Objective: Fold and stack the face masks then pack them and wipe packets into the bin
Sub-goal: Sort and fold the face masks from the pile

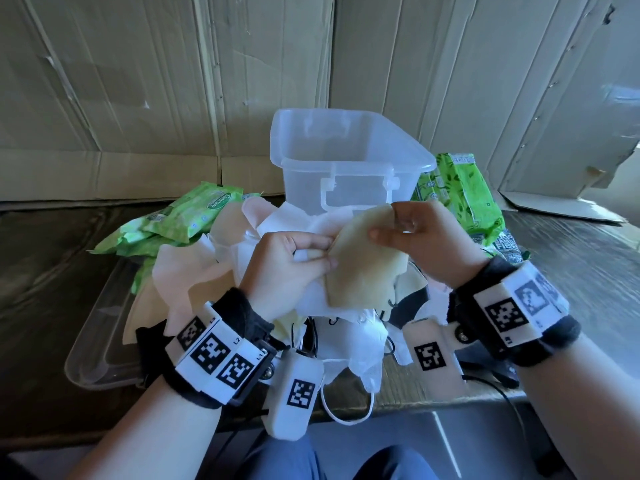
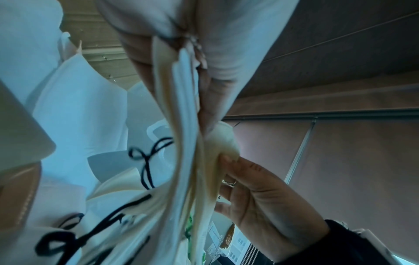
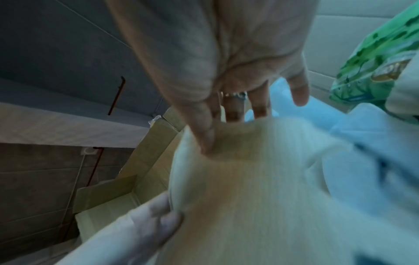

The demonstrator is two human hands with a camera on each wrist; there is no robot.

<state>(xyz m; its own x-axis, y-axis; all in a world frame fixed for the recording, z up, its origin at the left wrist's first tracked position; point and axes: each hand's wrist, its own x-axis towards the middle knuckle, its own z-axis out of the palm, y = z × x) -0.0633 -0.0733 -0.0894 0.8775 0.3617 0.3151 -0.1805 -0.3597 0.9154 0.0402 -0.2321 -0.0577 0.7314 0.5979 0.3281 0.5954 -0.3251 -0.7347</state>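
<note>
Both hands hold a folded beige face mask (image 1: 363,268) above a loose pile of white and pink masks (image 1: 194,271). My left hand (image 1: 294,261) pinches the mask's left edge together with a white mask. My right hand (image 1: 412,233) pinches its upper right corner between thumb and fingers. In the left wrist view the beige mask (image 2: 181,125) hangs edge-on between my left fingers (image 2: 145,75) and the right hand (image 2: 260,197). In the right wrist view my thumb (image 3: 204,129) presses on the blurred beige mask (image 3: 238,197). A clear plastic bin (image 1: 346,161) stands behind the pile.
Green wipe packets lie left of the bin (image 1: 180,216) and right of it (image 1: 464,195). A clear lid (image 1: 100,344) lies flat under the pile's left side. Cardboard sheets (image 1: 138,81) wall the back. Dark wooden table (image 1: 45,271) shows on both sides.
</note>
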